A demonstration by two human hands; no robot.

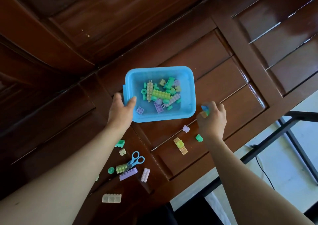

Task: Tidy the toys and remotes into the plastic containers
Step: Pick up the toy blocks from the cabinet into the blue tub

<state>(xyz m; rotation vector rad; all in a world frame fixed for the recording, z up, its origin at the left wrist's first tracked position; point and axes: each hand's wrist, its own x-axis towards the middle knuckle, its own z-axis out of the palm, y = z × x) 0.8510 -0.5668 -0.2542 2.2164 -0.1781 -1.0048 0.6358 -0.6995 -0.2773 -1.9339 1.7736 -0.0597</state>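
A home: dark panelled wooden furniture (206,61) strewn with toy bricks (128,173) and small scissors (135,159).

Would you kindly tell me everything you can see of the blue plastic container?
The blue container is a rectangular tub of translucent-looking plastic with rounded corners, a flat rim and a small tab on its left end. Lidless, it sits upright on the dark wooden surface, holding a loose pile of pastel building bricks. The left hand grips its near left corner, thumb over the rim. The right hand, pinching small bricks, is beside its near right corner.
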